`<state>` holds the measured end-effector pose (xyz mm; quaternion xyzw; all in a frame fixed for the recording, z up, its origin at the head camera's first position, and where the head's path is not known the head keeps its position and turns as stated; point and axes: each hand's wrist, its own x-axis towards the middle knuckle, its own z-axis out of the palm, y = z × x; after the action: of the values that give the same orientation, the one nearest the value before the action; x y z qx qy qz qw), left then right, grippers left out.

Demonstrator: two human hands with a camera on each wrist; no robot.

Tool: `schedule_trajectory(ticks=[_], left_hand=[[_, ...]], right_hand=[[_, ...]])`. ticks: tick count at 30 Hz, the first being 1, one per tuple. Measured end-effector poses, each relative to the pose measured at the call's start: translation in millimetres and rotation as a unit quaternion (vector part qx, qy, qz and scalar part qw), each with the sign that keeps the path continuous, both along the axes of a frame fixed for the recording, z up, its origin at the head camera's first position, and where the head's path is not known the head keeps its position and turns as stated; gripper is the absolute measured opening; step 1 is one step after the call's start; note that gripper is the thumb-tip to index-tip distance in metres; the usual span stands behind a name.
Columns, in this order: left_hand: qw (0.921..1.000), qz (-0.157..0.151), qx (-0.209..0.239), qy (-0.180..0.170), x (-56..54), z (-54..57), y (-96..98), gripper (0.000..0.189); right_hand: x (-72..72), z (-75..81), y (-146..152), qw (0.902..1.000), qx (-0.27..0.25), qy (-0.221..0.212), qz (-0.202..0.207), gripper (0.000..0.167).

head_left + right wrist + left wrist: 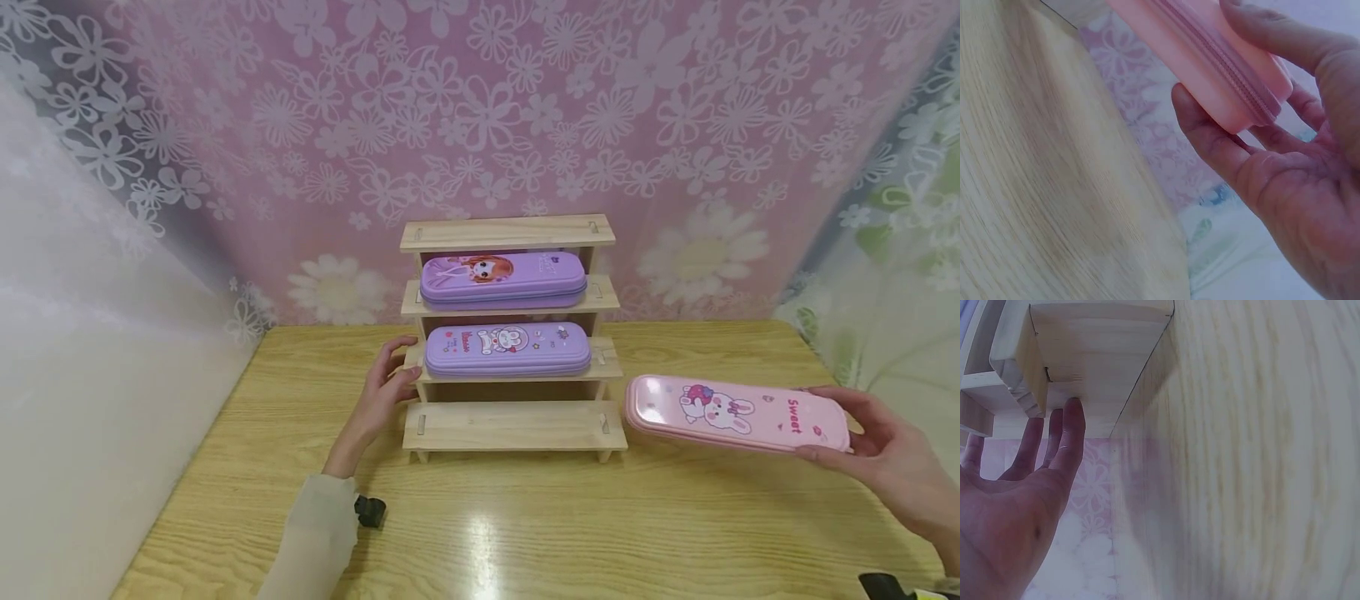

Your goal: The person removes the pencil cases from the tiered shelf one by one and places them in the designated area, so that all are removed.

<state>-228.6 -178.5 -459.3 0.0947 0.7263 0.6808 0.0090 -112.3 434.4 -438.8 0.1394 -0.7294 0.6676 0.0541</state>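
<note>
A pink pencil case point(738, 414) with a bunny and the word "Sweet" is held by my right hand point(892, 462) at its right end, thumb along the near side. In the right wrist view its zipper point(1219, 53) shows between thumb and fingers, and the case is raised above the table. My left hand point(380, 396) grips the left end of a tier of the wooden stepped rack point(513, 425), thumb at the front corner. In the left wrist view its fingers point(1071, 440) reach up at the boards. A lilac pencil case point(508, 350) lies on that tier.
A purple pencil case point(502, 279) with a girl's picture lies one tier higher, under the top board point(508, 232). The rack stands on a wood-grain table point(480, 517). Flowered cloth point(480, 108) hangs behind and on both sides.
</note>
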Motion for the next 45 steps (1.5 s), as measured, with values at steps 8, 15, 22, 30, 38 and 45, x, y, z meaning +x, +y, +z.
schedule_trajectory(ticks=[8, 15, 22, 30, 38, 45], left_hand=[[1.0, 0.001, 0.004, -0.003, 0.4, 0.4, 0.3, 0.05], [1.0, 0.003, 0.007, -0.005, 1.1, 1.0, 1.1, 0.049], [1.0, 0.008, -0.005, -0.002, 1.2, 1.5, 2.8, 0.048], [0.9999, 0.011, -0.007, -0.006, 0.9, 0.4, 1.9, 0.048], [0.9999, 0.008, -0.007, -0.001, 0.3, -1.5, 2.0, 0.048], [1.0, 0.008, -0.006, -0.001, -0.2, -0.8, 1.7, 0.048]], right_hand=[[-1.1, 2.4, -5.7, 0.9944, -0.061, 0.002, -0.086, 0.071], [-11.7, 2.8, -29.2, 0.9825, 0.016, -0.016, -0.185, 0.062], [-25.5, -5.9, -51.5, 0.9706, 0.086, -0.042, -0.221, 0.059], [-38.6, -18.0, -73.8, 0.9437, 0.183, -0.073, -0.266, 0.06], [-38.3, -23.4, -82.2, 0.9688, 0.135, -0.096, -0.184, 0.043], [-32.4, -25.7, -83.1, 0.9672, 0.194, -0.105, -0.126, 0.057]])
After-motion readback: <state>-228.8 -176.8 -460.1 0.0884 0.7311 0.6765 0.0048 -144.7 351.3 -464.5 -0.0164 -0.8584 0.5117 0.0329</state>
